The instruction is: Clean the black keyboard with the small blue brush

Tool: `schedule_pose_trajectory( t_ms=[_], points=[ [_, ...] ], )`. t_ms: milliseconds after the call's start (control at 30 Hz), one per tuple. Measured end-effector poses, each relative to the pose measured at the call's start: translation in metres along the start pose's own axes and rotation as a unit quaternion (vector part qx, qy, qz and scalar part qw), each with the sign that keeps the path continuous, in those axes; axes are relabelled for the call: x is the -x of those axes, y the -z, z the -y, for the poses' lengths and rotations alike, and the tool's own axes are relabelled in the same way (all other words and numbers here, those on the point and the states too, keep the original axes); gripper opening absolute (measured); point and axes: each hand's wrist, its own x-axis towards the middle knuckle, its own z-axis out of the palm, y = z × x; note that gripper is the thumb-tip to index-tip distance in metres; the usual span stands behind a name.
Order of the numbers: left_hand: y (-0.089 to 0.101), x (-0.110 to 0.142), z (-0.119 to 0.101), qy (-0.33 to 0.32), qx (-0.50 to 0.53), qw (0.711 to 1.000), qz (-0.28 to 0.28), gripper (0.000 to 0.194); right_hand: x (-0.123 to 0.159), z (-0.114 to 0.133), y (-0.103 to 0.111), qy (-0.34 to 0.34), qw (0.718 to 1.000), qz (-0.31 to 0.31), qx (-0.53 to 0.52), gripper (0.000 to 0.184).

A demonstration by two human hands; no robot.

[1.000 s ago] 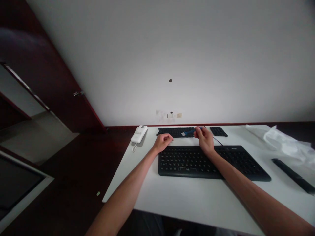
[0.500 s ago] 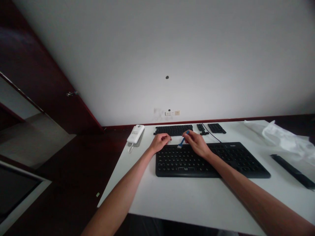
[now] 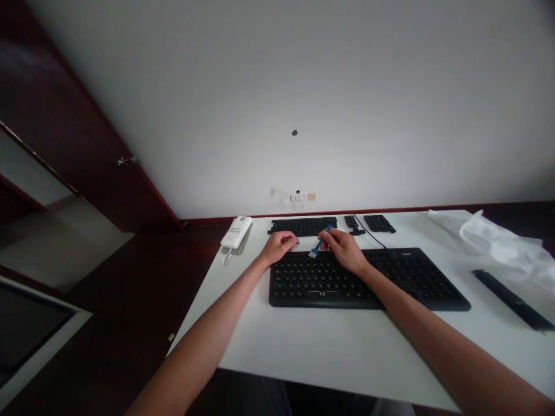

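Note:
A black keyboard base (image 3: 321,300) with its keycaps off lies on the white table. My right hand (image 3: 344,249) is closed in a pinch on a small blue cleaning brush (image 3: 319,244). The brush slants down to the left, its pale bristles at the base's back edge; whether they touch it I cannot tell. At the back left corner of the base rests my left hand (image 3: 278,245), its fingers loosely curled with nothing visible in them. Just behind both hands, the loose black keycaps (image 3: 303,226) sit in keyboard order on the table.
To the left stands a white power bank (image 3: 236,232) with a short cable loop. Number-pad keycaps (image 3: 378,223) lie at the back, near the keyboard's cord (image 3: 368,232). On the right are crumpled white plastic (image 3: 498,240) and a long black strip (image 3: 514,300).
The brush head has moved slightly left and toward the back edge of the keyboard base, with my right hand still holding it. My left hand stays at the corner. The view has shifted slightly.

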Motion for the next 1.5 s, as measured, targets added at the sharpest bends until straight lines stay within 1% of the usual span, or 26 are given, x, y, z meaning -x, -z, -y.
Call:
schedule_pose_trajectory(
  t_ms=[100, 300, 567, 733, 900, 1000, 1067, 1200, 1367, 1500],
  points=[
    [0.000, 0.000, 0.000, -0.002, -0.013, 1.000, 0.004, 0.033, 0.001, 0.002, -0.001, 0.012, 0.999, 0.038, 0.018, 0.044],
    [0.000, 0.002, -0.003, -0.017, -0.045, 0.999, 0.017, 0.030, 0.001, 0.002, -0.003, 0.013, 0.997, 0.069, -0.016, 0.039],
    [0.000, 0.002, -0.005, -0.019, -0.053, 0.998, 0.015, 0.030, 0.004, 0.008, -0.003, 0.002, 0.998, 0.058, 0.024, 0.038],
    [-0.001, 0.002, -0.002, -0.022, -0.057, 0.998, 0.015, 0.029, 0.007, 0.014, -0.001, 0.025, 0.997, 0.023, 0.073, 0.036],
    [-0.002, 0.002, 0.000, -0.028, -0.069, 0.997, 0.016, 0.027, 0.007, 0.012, -0.001, 0.027, 0.996, 0.057, 0.060, 0.036],
    [-0.002, 0.002, 0.000, -0.028, -0.076, 0.997, 0.016, 0.026, 0.006, 0.010, -0.001, 0.017, 0.999, 0.038, 0.032, 0.035],
    [-0.002, 0.002, 0.000, -0.030, -0.074, 0.997, 0.017, 0.026, 0.006, 0.009, -0.001, 0.012, 0.999, 0.025, 0.034, 0.035],
    [-0.002, 0.002, 0.002, -0.033, -0.071, 0.997, 0.015, 0.025, 0.006, 0.010, -0.001, 0.016, 0.997, 0.055, 0.059, 0.036],
    [-0.003, 0.002, 0.002, -0.029, -0.088, 0.995, 0.022, 0.025, 0.007, 0.010, 0.001, 0.010, 0.998, 0.025, 0.050, 0.038],
    [-0.004, 0.002, 0.000, -0.029, -0.101, 0.994, 0.018, 0.025, 0.007, 0.010, 0.002, 0.015, 0.997, 0.051, 0.060, 0.038]
  ],
)
